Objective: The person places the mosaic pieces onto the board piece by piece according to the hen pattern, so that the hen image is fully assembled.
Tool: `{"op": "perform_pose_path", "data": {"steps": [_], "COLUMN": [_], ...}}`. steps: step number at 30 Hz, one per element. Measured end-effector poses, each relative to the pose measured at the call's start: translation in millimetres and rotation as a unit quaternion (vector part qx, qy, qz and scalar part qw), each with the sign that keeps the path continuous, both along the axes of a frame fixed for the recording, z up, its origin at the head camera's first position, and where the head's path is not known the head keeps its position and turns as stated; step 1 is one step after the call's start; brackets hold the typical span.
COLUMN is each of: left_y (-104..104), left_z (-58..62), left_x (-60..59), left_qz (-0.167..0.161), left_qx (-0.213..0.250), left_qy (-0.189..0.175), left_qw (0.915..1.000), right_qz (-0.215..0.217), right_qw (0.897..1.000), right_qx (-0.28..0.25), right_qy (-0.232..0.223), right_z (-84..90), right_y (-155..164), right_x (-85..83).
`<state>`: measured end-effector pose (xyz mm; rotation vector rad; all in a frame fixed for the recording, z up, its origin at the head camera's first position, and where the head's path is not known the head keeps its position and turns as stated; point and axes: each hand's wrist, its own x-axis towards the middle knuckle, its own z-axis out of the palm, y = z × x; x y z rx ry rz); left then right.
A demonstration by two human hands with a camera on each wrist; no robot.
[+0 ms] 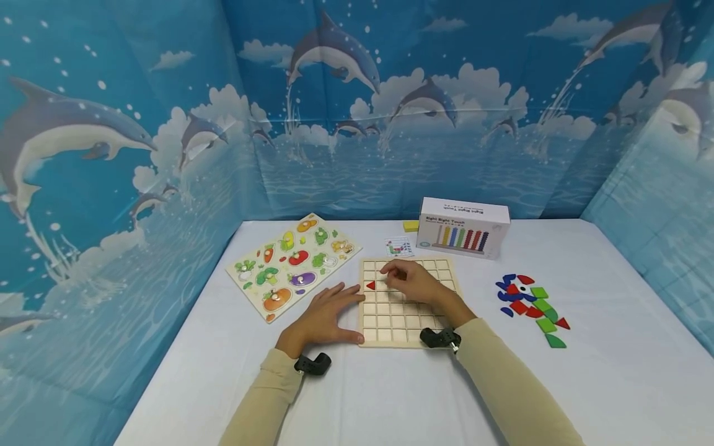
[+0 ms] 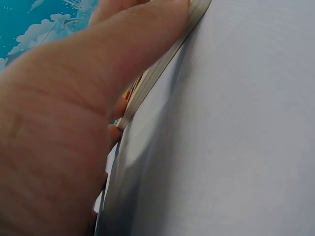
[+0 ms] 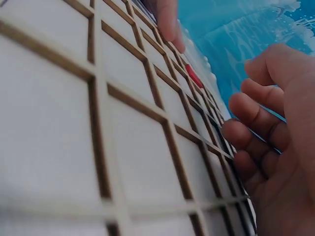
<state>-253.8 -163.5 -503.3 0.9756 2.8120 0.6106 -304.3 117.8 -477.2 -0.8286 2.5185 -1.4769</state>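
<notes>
A wooden grid board (image 1: pixel 395 322) lies on the white table. One red triangle (image 1: pixel 370 285) sits in a cell near its left edge, and shows as a red sliver (image 3: pixel 193 76) in the right wrist view. My left hand (image 1: pixel 326 316) lies flat on the table, its straight fingers against the board's left edge (image 2: pixel 157 69). Hovering over the upper middle of the board (image 3: pixel 133 162) is my right hand (image 1: pixel 413 282), just right of the triangle. Its fingers (image 3: pixel 256 123) are loosely curled with nothing between them.
A pile of red, blue and green shape pieces (image 1: pixel 531 303) lies right of the board. A vegetable peg puzzle (image 1: pixel 292 265) is at the left. Behind the board are a white toy box (image 1: pixel 463 227), a small card (image 1: pixel 399 246) and a yellow block (image 1: pixel 411 225). Dolphin backdrops wall the table.
</notes>
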Motion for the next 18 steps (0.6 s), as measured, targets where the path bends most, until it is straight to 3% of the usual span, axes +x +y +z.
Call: {"op": "perform_pose_path", "data": {"steps": [4, 11, 15, 18], "left_y": [0, 1, 2, 0], "left_z": [-0.1, 0.7, 1.5, 1.5], "left_x": [0.7, 1.6, 1.8, 1.6], "left_qz": [0.000, -0.003, -0.001, 0.001], "left_qx": [0.000, 0.002, -0.001, -0.006], "left_qy": [0.000, 0.000, -0.001, 0.000], "left_qw": [1.0000, 1.0000, 1.0000, 1.0000], "right_qz": [0.005, -0.002, -0.051, -0.117], "right_qw": [1.000, 0.999, 0.996, 0.989], "right_qx": [0.007, 0.028, 0.053, 0.090], "right_qy": [0.019, 0.032, 0.047, 0.029], "right_z": [0.0, 21.1, 30.3, 29.3], "right_y": [20, 80, 130, 173], "right_x": [1.1, 16.3, 24.5, 29.4]}}
